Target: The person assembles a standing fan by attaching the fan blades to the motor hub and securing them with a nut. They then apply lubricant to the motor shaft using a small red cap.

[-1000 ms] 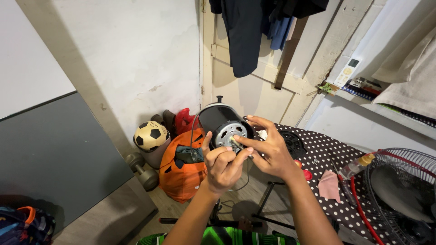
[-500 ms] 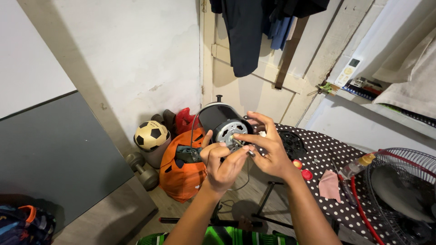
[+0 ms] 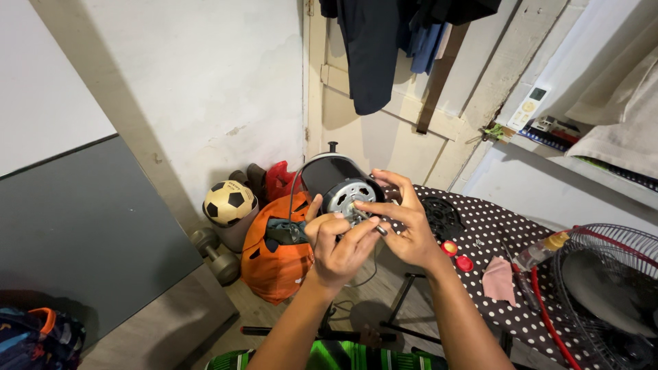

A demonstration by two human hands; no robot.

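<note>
Room: worn whitish wall [image 3: 205,82] fills the upper left of the frame; a pale door [image 3: 384,130] stands at upper centre with dark clothes [image 3: 384,41] hanging over it.
Left side: a large dark grey panel [image 3: 82,233] leans along the left edge.
Floor corner: a black-and-white football [image 3: 228,203], an orange bag [image 3: 277,257] and a grey dumbbell [image 3: 214,252] sit together at centre left, against the wall.
Surface: a board covered in black cloth with white dots [image 3: 507,274] runs from centre to lower right, standing on thin black legs.
On the cloth: a black round grille part [image 3: 442,218], two small red caps [image 3: 456,255], a pink rag [image 3: 498,279], and a wire fan guard [image 3: 610,288] at the right edge.
Motor: a fan motor [image 3: 339,183] with a black rounded housing and a silvery metal face with vent slots, held up in the middle of the frame, above the floor and just left of the board; a short shaft [image 3: 370,223] sticks out of the face toward the camera.
Left hand: left hand [image 3: 339,250] curled under the motor's face, fingers bent around its lower edge, holding it.
Right hand: right hand [image 3: 408,229] with thumb and forefinger pinched on the shaft, other fingers spread loosely.
Lower edge: a green striped garment [image 3: 322,360] shows at bottom centre.
</note>
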